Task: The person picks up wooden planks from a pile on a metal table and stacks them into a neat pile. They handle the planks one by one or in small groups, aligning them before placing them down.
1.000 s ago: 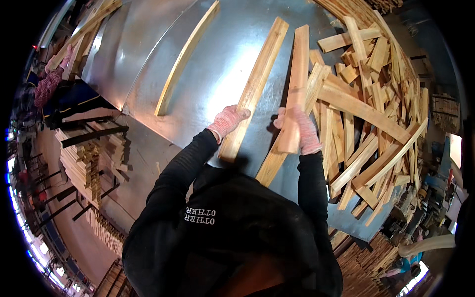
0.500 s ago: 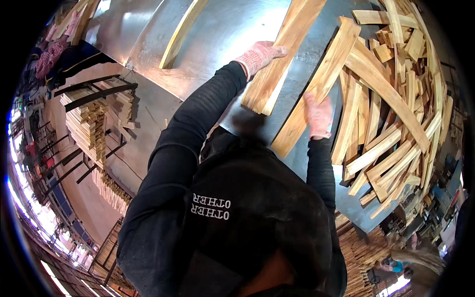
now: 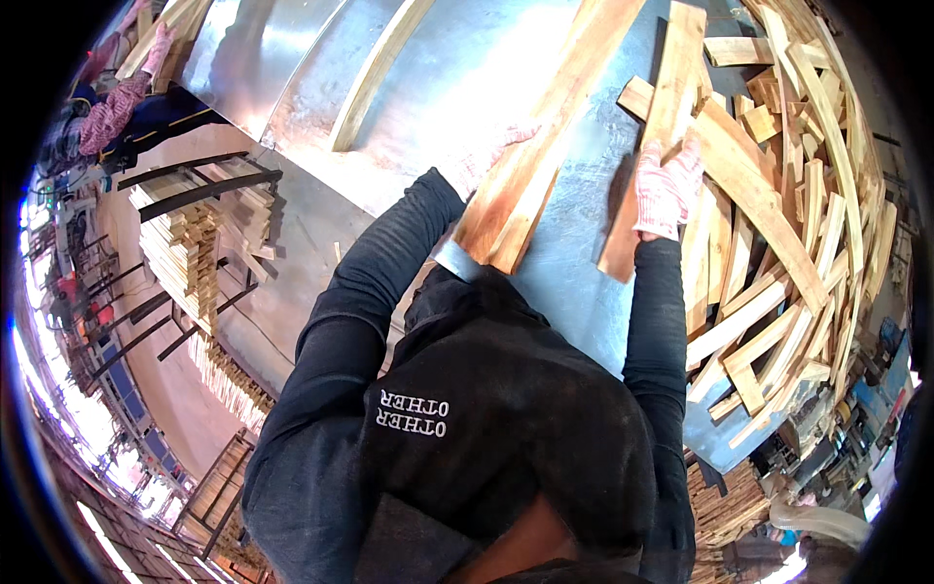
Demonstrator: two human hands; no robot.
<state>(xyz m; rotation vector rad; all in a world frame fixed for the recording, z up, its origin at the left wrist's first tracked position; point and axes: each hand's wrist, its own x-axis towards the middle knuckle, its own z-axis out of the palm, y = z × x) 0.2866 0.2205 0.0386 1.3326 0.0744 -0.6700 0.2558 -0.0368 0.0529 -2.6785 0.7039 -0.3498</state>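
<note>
My left hand, in a pale pink knitted glove, grips the left edge of a long wooden board. A second strip lies tight against that board's right side, and both slant away from me over the metal table. My right hand, gloved alike, is closed on another wooden slat, with the fingers over its face. This slat's near end hangs over the table beside a dark shadow. Its far part crosses a curved slat at the left side of the heap. Glare washes out part of the left glove.
A heap of loose wooden slats covers the table's right side. One curved slat lies alone at the far left of the tabletop. Stacked slats on a black rack stand left on the floor. Another person's gloved arm shows at far left.
My right hand has carried its slat right and farther away, turning it more upright, nearer the heap. The board under my left hand has come slightly left and closer. The view has shifted a little.
</note>
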